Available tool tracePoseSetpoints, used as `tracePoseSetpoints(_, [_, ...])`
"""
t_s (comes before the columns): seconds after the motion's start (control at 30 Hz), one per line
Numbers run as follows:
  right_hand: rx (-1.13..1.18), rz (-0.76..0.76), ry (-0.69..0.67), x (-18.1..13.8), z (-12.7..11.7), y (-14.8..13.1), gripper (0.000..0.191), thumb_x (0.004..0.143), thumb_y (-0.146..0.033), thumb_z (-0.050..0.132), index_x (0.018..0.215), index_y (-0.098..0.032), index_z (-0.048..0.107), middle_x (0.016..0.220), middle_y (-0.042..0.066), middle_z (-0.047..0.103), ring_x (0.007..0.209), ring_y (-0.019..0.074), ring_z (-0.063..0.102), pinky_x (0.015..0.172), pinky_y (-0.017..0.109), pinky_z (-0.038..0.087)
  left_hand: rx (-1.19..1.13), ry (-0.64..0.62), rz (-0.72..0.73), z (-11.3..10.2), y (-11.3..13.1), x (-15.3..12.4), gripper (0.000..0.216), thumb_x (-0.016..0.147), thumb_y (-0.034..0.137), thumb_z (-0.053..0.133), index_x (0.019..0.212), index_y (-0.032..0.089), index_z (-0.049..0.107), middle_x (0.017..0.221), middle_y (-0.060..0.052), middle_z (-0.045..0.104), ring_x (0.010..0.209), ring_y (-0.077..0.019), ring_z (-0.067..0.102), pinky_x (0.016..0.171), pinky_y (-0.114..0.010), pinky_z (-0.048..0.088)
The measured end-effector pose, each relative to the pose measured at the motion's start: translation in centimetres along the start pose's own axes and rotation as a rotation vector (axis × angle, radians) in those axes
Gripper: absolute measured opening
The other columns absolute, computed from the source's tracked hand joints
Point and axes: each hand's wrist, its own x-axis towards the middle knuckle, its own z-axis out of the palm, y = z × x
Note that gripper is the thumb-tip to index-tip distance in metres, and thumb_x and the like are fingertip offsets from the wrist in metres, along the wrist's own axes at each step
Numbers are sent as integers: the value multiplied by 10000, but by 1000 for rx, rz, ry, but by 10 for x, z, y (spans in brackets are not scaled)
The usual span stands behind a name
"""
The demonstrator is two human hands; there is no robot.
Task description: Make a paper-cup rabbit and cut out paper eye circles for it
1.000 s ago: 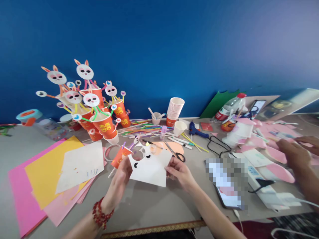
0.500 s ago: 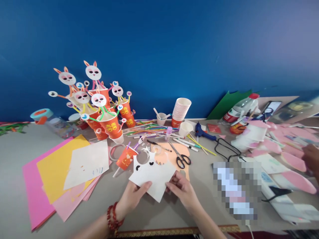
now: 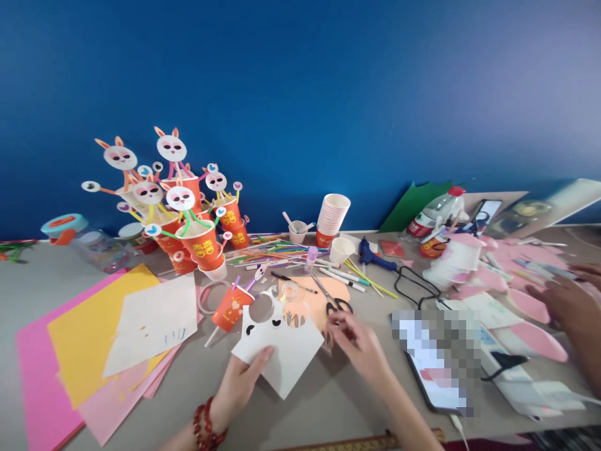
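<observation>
Left hand (image 3: 240, 383): red bead bracelet (image 3: 205, 426) at the wrist; thumb flat on top of a white paper (image 3: 292, 358), fingers beneath, gripping it by its near left edge. Paper is held tilted above the front of the grey table (image 3: 154, 413), far edge cut into rounded gaps, two black marks near the larger one.

Right hand (image 3: 359, 347): free of the paper, fingers bent and close together over the handles of the scissors (image 3: 322, 287); cannot tell from this angle whether they touch or grip them. Scissor blades lie on a pale orange sheet (image 3: 339, 288).

Just left of the paper's far edge, a tilted small red cup (image 3: 232, 308). Beyond it, rabbit-faced cups (image 3: 200, 243) stand stacked. Far right, a co-worker's hand (image 3: 561, 307) among pink pieces (image 3: 529, 304).
</observation>
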Motion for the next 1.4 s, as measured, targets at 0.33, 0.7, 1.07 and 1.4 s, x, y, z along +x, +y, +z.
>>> tracePoseSetpoints(0.33, [-778,61,49,35,-19,4,206,906,-385,522,831,-205,589,869,79,686,685,230,654,536,279,348,14,47,-4,1,-7,-1,473,799,532,656,1079,155,715,1110,-108,729,1081,-316,657,989,-436,520])
tracePoseSetpoints(0.7, [99,164,-32,12,-58,22,305,793,-512,598,878,-219,595,689,18,621,547,166,546,481,272,450,-84,63,-24,0,0,-1,611,734,616,682,1110,135,702,1143,-126,717,1072,-324,663,962,-418,543])
tracePoseSetpoints(1.07, [-21,48,-438,-13,-56,-22,77,742,-253,651,794,-209,615,643,-36,499,556,110,395,501,218,304,-55,-81,-2,-7,15,-3,415,847,459,632,1098,136,699,1140,-115,717,1030,-299,675,907,-395,564])
tracePoseSetpoints(1.4, [-111,-40,-632,16,-64,-44,82,702,-201,643,755,-199,581,620,-51,499,566,103,401,518,202,296,37,-176,-14,-21,35,3,342,864,392,611,1081,134,664,1050,-96,729,940,-264,676,814,-349,572])
